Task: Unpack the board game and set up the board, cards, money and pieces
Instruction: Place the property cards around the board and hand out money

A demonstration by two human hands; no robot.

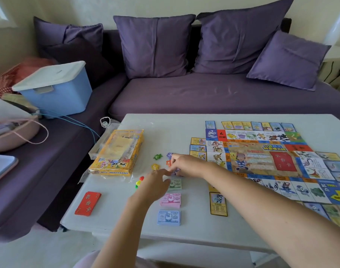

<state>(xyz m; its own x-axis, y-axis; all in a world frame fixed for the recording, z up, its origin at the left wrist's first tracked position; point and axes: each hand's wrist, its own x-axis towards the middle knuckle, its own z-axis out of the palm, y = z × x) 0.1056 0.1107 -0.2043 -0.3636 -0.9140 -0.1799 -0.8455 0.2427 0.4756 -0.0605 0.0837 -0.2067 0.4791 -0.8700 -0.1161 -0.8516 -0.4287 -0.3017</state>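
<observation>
On the far left of the white worktop [184,128] lies a pile of red cards [88,203], and behind it the yellow game box [117,151]. Next come some little pawns [139,182] and four star pieces [158,156]. Then comes the left hand [154,184]. Its fingers reach up and to the right, to a small purple pile that looks like purple notes [175,172]. I cannot tell if this hand holds the pile or only touches it. The purple notes sit at the far end of a row of money. The row runs back toward the person: green notes [176,185], pink notes [171,200], then blue notes [169,217]. Each pile lies with its long side going left to right, and the purple one should lie the same way, just behind the green. The right hand [186,164] comes in from the right, and its bent fingers grip the purple notes from above. Both hands are close together on that pile, so neither has far to go. On the far right lies the open board [262,161], with cards set round its edges.
</observation>
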